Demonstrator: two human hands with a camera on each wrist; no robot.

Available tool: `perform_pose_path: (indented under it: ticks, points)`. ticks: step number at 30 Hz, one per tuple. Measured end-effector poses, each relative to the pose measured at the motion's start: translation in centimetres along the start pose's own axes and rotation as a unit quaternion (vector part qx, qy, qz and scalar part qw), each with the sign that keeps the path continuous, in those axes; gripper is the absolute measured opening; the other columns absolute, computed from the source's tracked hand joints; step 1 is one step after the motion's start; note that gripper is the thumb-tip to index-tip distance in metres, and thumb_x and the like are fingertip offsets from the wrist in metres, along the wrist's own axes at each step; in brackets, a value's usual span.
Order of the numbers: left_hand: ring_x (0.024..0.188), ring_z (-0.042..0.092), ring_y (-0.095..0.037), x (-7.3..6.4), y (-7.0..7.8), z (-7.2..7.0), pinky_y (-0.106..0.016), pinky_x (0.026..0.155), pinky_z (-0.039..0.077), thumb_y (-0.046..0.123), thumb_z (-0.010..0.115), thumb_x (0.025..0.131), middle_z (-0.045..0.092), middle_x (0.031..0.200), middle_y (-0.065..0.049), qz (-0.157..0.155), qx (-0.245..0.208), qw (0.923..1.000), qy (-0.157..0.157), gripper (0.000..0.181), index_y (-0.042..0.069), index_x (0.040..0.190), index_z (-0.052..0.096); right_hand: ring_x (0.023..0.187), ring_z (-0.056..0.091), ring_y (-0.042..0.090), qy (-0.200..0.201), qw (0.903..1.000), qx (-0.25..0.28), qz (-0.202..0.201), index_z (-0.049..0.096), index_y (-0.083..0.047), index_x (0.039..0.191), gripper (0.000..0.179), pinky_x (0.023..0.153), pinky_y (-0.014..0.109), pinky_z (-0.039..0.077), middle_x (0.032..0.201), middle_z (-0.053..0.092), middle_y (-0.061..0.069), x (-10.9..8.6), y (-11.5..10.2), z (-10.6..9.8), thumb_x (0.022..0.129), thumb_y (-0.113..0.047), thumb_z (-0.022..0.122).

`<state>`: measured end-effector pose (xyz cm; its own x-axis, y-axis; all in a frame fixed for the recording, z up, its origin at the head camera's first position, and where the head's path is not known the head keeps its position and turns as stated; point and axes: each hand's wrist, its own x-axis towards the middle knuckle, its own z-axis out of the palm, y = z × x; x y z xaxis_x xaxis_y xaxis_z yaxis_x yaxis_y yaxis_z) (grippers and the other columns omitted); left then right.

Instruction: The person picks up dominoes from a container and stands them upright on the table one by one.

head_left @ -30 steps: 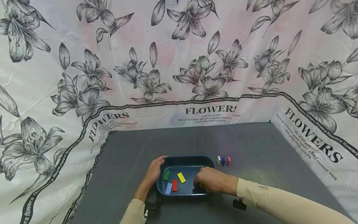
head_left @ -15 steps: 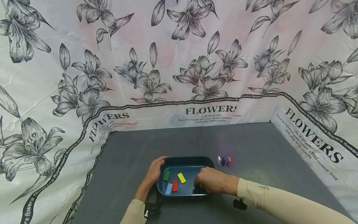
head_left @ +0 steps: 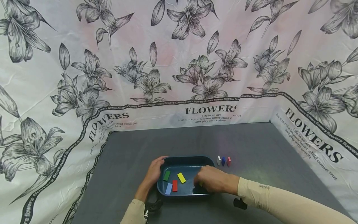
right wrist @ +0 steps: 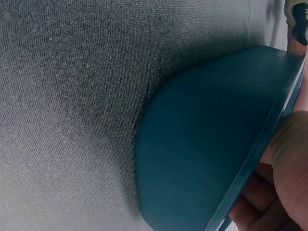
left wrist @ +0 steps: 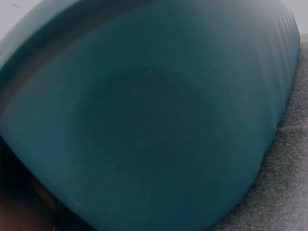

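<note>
A dark teal plastic tray (head_left: 188, 195) stands on the grey table, its outer wall filling much of the left wrist view. With my left hand (head_left: 153, 171) I grip its left end, fingertips at the rim. Over the near right rim reaches my right hand (head_left: 210, 179), fingers curled down inside the tray. A sliver of a yellow block (head_left: 200, 184) shows under these fingers; the rest of it is hidden. Lying flat in the tray's left half are a green block (head_left: 167, 175), another yellow block (head_left: 181, 178), a red block (head_left: 174, 185) and a light blue block (head_left: 169, 188).
Just beyond the tray's right end, a white block (head_left: 219, 160), a dark blue block (head_left: 223, 161) and a pinkish-red block (head_left: 229, 161) stand upright in a row. A flower-printed sheet (head_left: 156, 115) encloses the grey table (head_left: 134, 146) at the back and sides.
Almost nothing differs: my right hand shifts very slightly within the tray, while my left hand, the tray and the visible blocks stay in place.
</note>
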<state>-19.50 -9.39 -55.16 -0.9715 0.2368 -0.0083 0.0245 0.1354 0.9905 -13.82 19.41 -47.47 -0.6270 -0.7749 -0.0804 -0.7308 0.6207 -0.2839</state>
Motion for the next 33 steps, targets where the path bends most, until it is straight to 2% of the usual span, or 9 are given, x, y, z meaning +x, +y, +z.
perform_pose_path:
  ticks: [4,8,10,19,26,33]
  points:
    - [0.133,0.064,-0.039,-0.03,-0.03,0.01,-0.059,0.12,0.046,0.01,0.035,0.112,0.071,0.141,-0.024,0.002,0.003,1.0,-0.001,0.045,-0.005,0.141,0.067,0.094,0.078,0.01,0.051,0.9977,0.02,0.041,0.087,-0.014,0.109,0.027,0.087,0.033,0.066,0.107,0.085,-0.004,-0.14,-0.24,-0.01,0.091,0.004,0.08]
    - [0.132,0.065,-0.039,-0.03,-0.03,-0.01,-0.057,0.119,0.047,0.01,0.036,0.112,0.071,0.14,-0.023,0.001,0.005,1.0,0.001,0.045,-0.005,0.14,0.068,0.095,0.079,0.018,0.123,0.9864,0.057,0.093,0.087,-0.008,0.108,0.025,0.086,0.04,0.067,0.106,0.085,0.002,-0.25,-0.6,-0.18,0.088,0.007,0.081]
    - [0.133,0.065,-0.039,-0.05,-0.05,0.0,-0.058,0.12,0.046,0.009,0.036,0.112,0.071,0.14,-0.024,0.003,0.008,1.0,0.001,0.045,-0.005,0.14,0.068,0.095,0.079,0.02,0.143,0.9812,0.069,0.11,0.087,-0.006,0.107,0.024,0.085,0.041,0.067,0.105,0.085,0.004,-0.31,-0.74,-0.36,0.087,0.007,0.082]
    - [0.131,0.065,-0.038,-0.03,-0.1,0.01,-0.061,0.12,0.045,0.011,0.035,0.113,0.071,0.14,-0.023,0.0,0.009,0.9999,0.004,0.045,-0.004,0.14,0.068,0.096,0.08,0.023,0.169,0.9707,0.085,0.147,0.086,-0.003,0.108,0.026,0.086,0.045,0.067,0.105,0.084,0.007,-0.37,-0.92,-0.31,0.086,0.008,0.08]
    - [0.137,0.063,-0.041,-0.12,-0.03,-0.06,-0.062,0.122,0.043,0.012,0.034,0.113,0.069,0.144,-0.024,0.001,0.015,0.9999,-0.007,0.047,-0.005,0.143,0.066,0.096,0.08,0.023,0.171,0.9701,0.096,0.144,0.085,-0.003,0.11,0.025,0.086,0.044,0.067,0.106,0.084,0.008,-0.5,-0.87,-0.44,0.088,0.008,0.079]
    - [0.132,0.065,-0.039,0.06,-0.07,-0.05,-0.056,0.119,0.047,0.011,0.036,0.112,0.071,0.141,-0.023,-0.002,0.009,1.0,-0.002,0.045,-0.004,0.141,0.068,0.096,0.079,0.023,0.173,0.9687,0.104,0.144,0.085,-0.004,0.111,0.026,0.087,0.044,0.067,0.108,0.084,0.008,-0.47,-0.77,-0.95,0.088,0.007,0.08]
